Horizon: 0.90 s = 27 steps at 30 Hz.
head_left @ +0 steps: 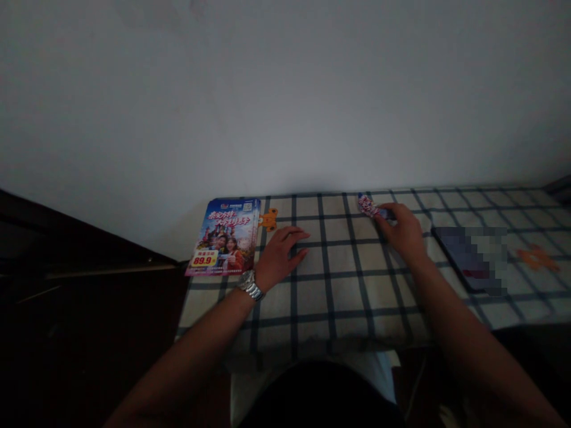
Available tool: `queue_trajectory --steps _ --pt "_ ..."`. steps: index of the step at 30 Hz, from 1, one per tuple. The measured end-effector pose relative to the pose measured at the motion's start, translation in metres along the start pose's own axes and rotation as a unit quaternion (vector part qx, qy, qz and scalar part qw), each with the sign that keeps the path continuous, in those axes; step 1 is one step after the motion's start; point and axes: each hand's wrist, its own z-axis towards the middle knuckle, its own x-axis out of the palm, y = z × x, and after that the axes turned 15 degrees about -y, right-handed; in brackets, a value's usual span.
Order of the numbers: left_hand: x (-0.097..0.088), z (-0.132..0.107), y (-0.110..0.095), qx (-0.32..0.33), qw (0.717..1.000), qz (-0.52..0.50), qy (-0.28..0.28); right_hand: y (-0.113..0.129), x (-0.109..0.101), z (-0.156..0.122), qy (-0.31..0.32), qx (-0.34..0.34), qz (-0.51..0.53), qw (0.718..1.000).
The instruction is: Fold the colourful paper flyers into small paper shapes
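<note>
My left hand (282,254) rests over the checked tablecloth with its fingers stretched out and apart, holding nothing. It wears a metal watch (251,285) on the wrist. Just left of it lies a stack of printed flyers (227,238), blue at the top and pink below. Farther right, near the back edge of the table, my right hand (401,230) is closed on one end of a small crumpled printed paper (368,206) in blue, red and white, like the flyers in colour. Its other end sticks out to the left of the fingers.
A dark-edged tablet or phone (468,261), partly blurred out, lies right of my right forearm. The checked cloth (339,297) covers the table, with orange bear prints (268,219) on it. A pale wall (312,95) rises directly behind the table.
</note>
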Motion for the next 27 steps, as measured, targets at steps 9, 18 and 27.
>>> queue_trajectory --steps 9,18,27 --pt "0.001 0.0 0.003 0.004 1.0 0.007 0.009 -0.042 0.002 0.003 -0.041 0.039 -0.113 0.992" --pt "0.002 -0.001 0.004 0.004 1.0 0.004 0.013 -0.041 0.0 0.003 -0.035 0.039 -0.121 0.991" --pt "0.003 -0.001 0.005 0.004 1.0 0.009 0.021 -0.004 -0.016 0.009 -0.071 -0.02 -0.057 0.996"
